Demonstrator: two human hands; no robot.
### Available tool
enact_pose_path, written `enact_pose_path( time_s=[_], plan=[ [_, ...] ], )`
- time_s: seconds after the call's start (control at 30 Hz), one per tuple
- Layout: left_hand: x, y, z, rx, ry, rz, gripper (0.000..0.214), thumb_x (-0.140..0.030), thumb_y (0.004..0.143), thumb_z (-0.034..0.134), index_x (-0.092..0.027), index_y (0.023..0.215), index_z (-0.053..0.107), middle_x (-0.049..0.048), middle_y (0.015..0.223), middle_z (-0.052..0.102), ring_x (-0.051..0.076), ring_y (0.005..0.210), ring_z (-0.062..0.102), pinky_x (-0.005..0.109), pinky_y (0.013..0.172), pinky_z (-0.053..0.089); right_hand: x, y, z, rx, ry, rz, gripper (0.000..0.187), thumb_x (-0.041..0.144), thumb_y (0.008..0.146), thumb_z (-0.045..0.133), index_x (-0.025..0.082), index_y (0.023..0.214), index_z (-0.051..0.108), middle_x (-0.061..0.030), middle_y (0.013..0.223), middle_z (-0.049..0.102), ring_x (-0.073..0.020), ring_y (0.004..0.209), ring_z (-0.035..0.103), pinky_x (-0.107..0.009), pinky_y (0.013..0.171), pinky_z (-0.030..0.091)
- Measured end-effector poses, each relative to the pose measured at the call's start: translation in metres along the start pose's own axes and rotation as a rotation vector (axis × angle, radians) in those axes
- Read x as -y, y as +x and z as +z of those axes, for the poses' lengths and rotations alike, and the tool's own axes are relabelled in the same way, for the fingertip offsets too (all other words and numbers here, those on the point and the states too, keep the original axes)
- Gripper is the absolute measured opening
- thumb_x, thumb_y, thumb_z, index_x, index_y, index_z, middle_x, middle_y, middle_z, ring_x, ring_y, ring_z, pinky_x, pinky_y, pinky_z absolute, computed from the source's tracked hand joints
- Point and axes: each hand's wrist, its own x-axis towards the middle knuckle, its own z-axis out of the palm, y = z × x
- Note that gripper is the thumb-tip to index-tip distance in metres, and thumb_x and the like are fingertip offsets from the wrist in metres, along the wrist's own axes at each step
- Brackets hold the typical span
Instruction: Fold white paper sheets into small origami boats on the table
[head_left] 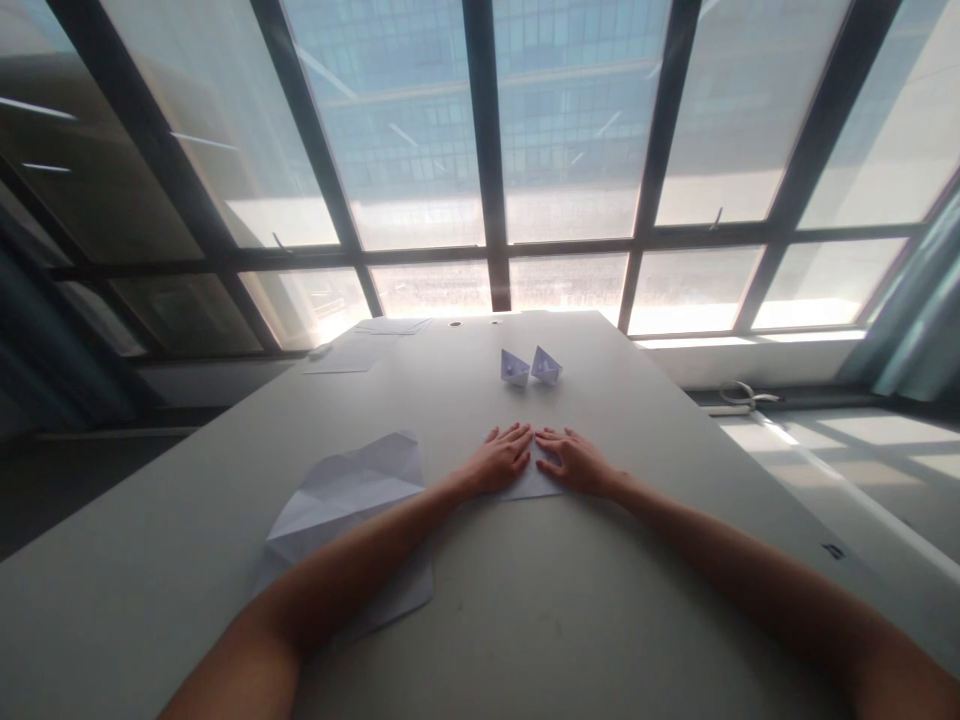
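Note:
A folded sheet of white paper (529,487) lies flat on the table in front of me, its lower edge showing between my wrists. On its left side rests my left hand (501,459), fingers stretched out and pressed down. My right hand (571,459) lies flat on the right side, fingertips close to those of the left. The hands cover most of the sheet, so its full shape is hidden. Just beyond them stand two folded paper boats, a left one (514,369) and a right one (547,367), side by side.
A creased, unfolded paper sheet (352,490) lies on the left, partly under my left forearm. Flat white sheets (351,353) sit at the table's far left. The white table (600,600) reaches toward large windows (570,120). A small dark mark (832,550) is near its right edge.

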Motion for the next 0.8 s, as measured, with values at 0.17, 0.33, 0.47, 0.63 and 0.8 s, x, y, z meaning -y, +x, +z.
enact_pose_path(
  time_s=[0.17,0.33,0.47,0.63,0.8],
  plan=[
    [-0.001,0.0,0.0,-0.034,-0.008,0.005,0.053,-0.032,0.099,0.036,-0.027,0.151,0.038,0.004,0.159,0.033,0.023,0.149,0.024,0.05,0.121,0.016,-0.004,0.002,0.006,-0.023,-0.004,0.005,0.051,0.03,0.094,0.05,0.019,0.143,0.052,-0.0114,0.149,0.048,-0.0225,0.14,0.042,-0.043,0.119,0.026],
    [0.001,0.001,0.002,-0.035,0.019,-0.009,0.055,-0.036,0.1,0.035,-0.025,0.153,0.034,0.0047,0.16,0.031,0.025,0.15,0.021,0.05,0.121,0.017,-0.01,0.003,0.007,-0.062,0.009,-0.018,0.044,0.032,0.093,0.055,0.023,0.135,0.061,-0.0096,0.144,0.054,-0.0244,0.137,0.046,-0.045,0.118,0.028],
    [0.005,0.003,0.003,-0.02,0.06,-0.035,0.057,-0.043,0.1,0.034,-0.024,0.153,0.035,0.0071,0.162,0.026,0.028,0.151,0.016,0.051,0.12,0.018,-0.013,0.003,0.007,-0.113,0.025,-0.044,0.035,0.032,0.092,0.058,0.024,0.123,0.07,-0.0095,0.139,0.059,-0.0264,0.136,0.047,-0.044,0.115,0.034],
    [0.008,0.004,0.006,-0.04,0.068,-0.098,0.063,-0.053,0.099,0.033,-0.023,0.154,0.031,0.0095,0.162,0.026,0.031,0.151,0.016,0.056,0.119,0.016,-0.013,0.002,0.007,-0.141,0.026,-0.061,0.032,0.031,0.091,0.059,0.023,0.119,0.073,-0.0111,0.136,0.062,-0.0271,0.132,0.051,-0.043,0.113,0.038],
    [0.005,0.002,0.006,-0.08,0.072,-0.102,0.06,-0.052,0.099,0.036,-0.025,0.152,0.034,0.009,0.161,0.028,0.029,0.15,0.017,0.056,0.119,0.016,-0.014,0.002,0.009,-0.155,0.036,-0.069,0.033,0.03,0.091,0.06,0.023,0.12,0.072,-0.0116,0.135,0.062,-0.0275,0.131,0.052,-0.044,0.112,0.039]
  ],
)
